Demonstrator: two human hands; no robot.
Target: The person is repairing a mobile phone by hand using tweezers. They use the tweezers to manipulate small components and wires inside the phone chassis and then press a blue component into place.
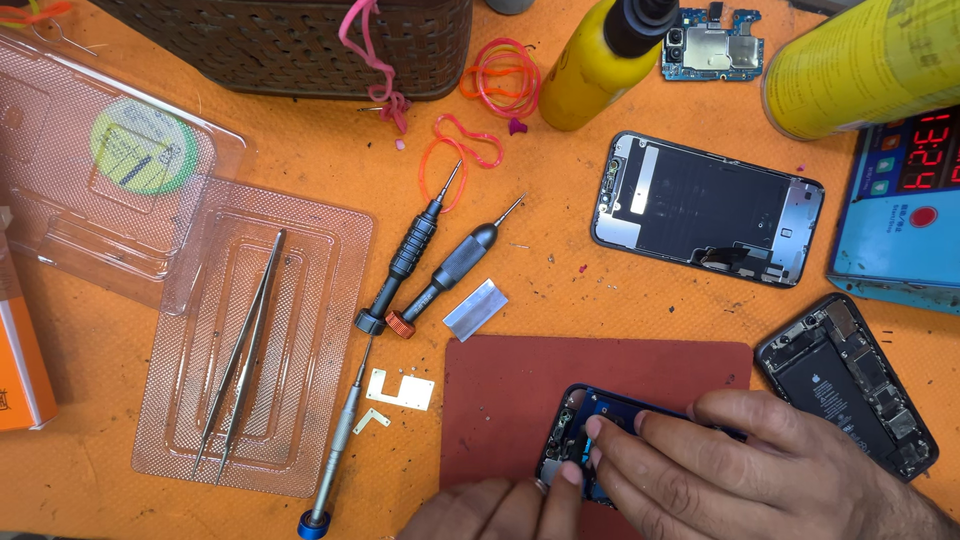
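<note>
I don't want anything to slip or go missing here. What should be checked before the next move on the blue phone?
1. Blue phone lies on the red mat: ok.
2. Right hand presses it down: ok.
3. Left hand touches its lower edge: ok.
4. Screwdrivers within sight: ok.
5. Tweezers rest in the clear tray: ok.
6. Loose screws accounted for: cannot tell.
</note>
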